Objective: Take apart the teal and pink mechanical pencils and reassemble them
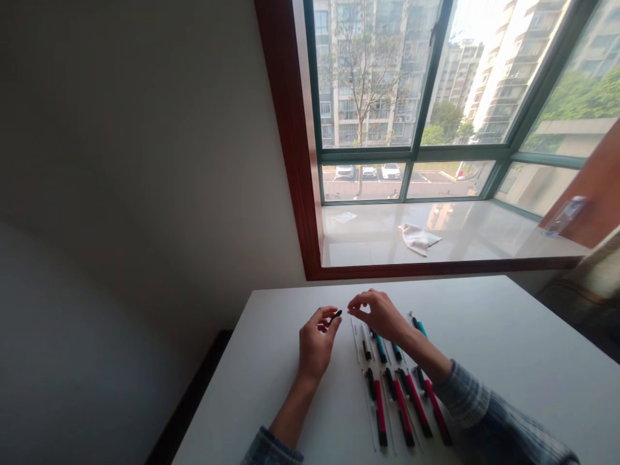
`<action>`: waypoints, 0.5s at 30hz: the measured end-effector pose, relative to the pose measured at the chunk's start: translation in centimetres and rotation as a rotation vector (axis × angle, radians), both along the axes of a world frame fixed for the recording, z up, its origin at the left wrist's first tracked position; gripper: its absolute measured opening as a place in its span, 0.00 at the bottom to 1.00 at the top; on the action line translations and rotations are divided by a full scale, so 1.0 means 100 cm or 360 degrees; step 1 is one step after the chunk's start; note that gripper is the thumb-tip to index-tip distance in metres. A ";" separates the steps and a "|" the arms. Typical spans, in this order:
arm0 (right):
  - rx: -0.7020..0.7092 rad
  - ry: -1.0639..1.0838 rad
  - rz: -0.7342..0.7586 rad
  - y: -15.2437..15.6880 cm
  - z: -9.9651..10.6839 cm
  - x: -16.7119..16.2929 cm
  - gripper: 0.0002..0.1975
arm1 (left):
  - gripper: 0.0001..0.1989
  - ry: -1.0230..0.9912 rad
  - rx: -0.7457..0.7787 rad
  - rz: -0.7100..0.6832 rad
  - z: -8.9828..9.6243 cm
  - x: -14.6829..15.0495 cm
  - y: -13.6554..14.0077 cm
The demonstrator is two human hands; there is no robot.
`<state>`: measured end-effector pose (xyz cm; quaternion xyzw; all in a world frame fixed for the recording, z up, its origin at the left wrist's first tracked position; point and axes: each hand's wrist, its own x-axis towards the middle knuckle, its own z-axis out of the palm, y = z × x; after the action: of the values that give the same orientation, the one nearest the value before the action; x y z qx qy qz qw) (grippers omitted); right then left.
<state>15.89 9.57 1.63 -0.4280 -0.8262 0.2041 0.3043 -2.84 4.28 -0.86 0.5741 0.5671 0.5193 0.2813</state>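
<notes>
My left hand (pixel 317 343) pinches a small black pen part (pixel 336 316) near my right hand (pixel 376 311), whose fingertips nearly meet; I can't tell what they grip. Red-and-black pens (pixel 380 400) lie between my forearms.

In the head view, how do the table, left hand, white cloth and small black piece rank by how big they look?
1. Table, by far
2. Left hand
3. White cloth, lying farther off
4. Small black piece, in that hand
</notes>
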 end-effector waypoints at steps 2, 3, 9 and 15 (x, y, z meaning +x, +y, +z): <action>-0.0127 0.0280 0.0037 -0.001 0.006 -0.001 0.09 | 0.13 0.0040 0.0032 0.0016 0.000 0.000 -0.001; -0.0190 0.0375 0.0079 -0.002 0.009 -0.002 0.11 | 0.12 0.0057 0.0046 0.0015 -0.001 0.000 -0.001; -0.0317 0.0527 0.0188 -0.001 0.009 -0.004 0.11 | 0.10 0.0088 0.0080 -0.0025 0.000 0.000 -0.002; -0.0312 0.0394 0.0148 -0.003 0.007 -0.004 0.09 | 0.10 0.0119 0.0081 -0.0031 0.000 0.000 -0.003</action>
<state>15.46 9.25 2.36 -0.3885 -0.7773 0.3489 0.3508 -2.83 4.03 -0.85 0.6057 0.5582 0.5088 0.2503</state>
